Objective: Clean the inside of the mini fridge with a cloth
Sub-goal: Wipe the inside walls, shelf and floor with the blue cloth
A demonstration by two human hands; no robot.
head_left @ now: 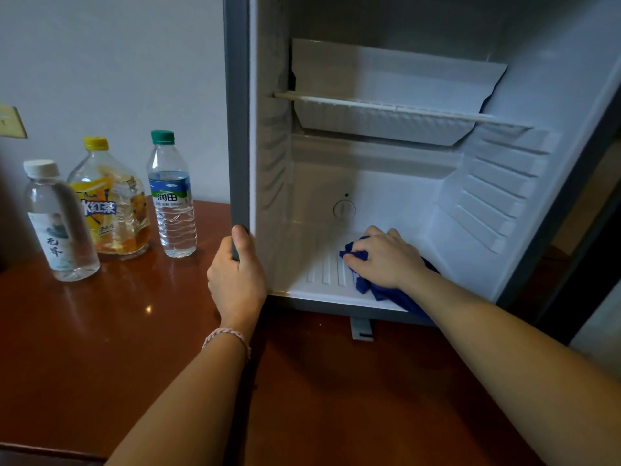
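I'm wiping the fridge floor; my right hand clutches the cloth, left hand grips the frame; walls likely next.

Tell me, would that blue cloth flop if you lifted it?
Probably yes. The cloth lies bunched in soft folds under the right hand, so it likely droops and feels light. It probably won't slide away either.
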